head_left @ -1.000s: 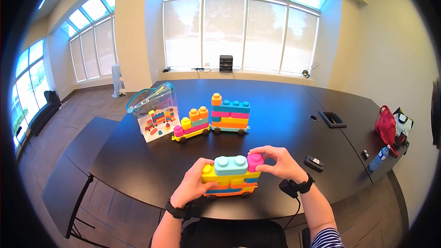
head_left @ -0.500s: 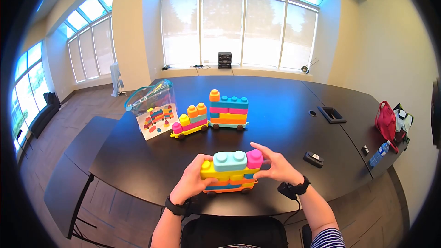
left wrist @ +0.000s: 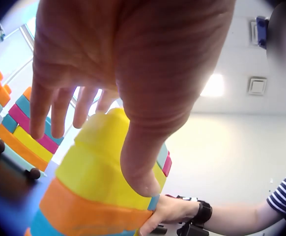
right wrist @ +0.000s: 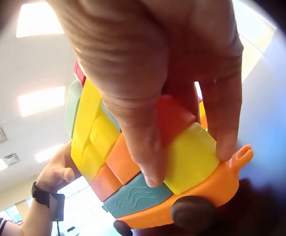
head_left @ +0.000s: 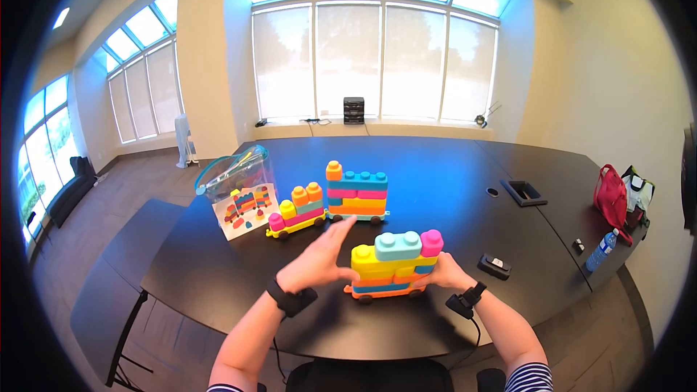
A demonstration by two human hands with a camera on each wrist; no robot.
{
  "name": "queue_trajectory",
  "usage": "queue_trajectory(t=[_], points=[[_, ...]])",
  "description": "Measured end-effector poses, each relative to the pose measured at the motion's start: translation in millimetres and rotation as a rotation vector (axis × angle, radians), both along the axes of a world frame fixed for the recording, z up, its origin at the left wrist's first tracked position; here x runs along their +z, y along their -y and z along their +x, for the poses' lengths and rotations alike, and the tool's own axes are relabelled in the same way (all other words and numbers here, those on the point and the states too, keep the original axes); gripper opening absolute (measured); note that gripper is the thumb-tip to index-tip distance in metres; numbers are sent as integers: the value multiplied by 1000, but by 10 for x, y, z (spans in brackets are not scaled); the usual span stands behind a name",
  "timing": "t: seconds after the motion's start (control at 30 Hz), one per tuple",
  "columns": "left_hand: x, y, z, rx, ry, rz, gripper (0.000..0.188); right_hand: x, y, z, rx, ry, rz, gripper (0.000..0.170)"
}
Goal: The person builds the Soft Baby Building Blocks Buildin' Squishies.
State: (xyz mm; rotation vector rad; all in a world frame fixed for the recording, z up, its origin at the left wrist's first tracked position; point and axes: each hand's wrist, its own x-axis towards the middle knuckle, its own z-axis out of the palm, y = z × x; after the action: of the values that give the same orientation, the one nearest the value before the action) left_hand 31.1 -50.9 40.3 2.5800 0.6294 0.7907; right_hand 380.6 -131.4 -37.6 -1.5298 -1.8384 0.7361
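A block wagon [head_left: 392, 270] with an orange wheeled base stands near the front of the dark table, built of yellow, orange and blue blocks. On its top sit a pale teal block [head_left: 398, 246] and, at the right end, a pink block [head_left: 431, 242]. My right hand [head_left: 447, 274] grips the wagon's right end low down; in the right wrist view its thumb lies on the side over orange and teal blocks. My left hand [head_left: 314, 265] is beside the left end, fingers extended, thumb at the yellow blocks [left wrist: 96, 172]; whether it touches is unclear.
Behind stand a small wagon [head_left: 298, 219] and a taller one [head_left: 357, 199]. A picture card [head_left: 247, 210] leans on a clear bag [head_left: 247, 167] at the left. To the right are a black device [head_left: 494, 266], bottle [head_left: 602, 250] and red bag [head_left: 611, 197].
The wagon has shifted right. My left hand has loosened from its left end, fingers now extended. My right hand has gone from the pink block down to the wagon's right end.
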Motion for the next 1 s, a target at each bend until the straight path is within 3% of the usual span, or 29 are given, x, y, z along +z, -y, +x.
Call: queue_trajectory(t=[0.23,0.37,0.5,0.7,1.0], points=[[313,-1338,354,175,-43,190,108,-13,-390,646,-214,6,17,69],[542,-1721,738,161,-128,98,108,-20,-613,945,-311,-7,15,68],[422,-2132,1231,113,-214,138,110,-4,-800,1186,-383,-19,15,67],[232,-2356,1766,121,-515,114,100,-41,-1075,1453,-436,15,13,66],[106,-2571,1832,181,-511,105,69,47,-1300,1447,-449,-53,-73,58]])
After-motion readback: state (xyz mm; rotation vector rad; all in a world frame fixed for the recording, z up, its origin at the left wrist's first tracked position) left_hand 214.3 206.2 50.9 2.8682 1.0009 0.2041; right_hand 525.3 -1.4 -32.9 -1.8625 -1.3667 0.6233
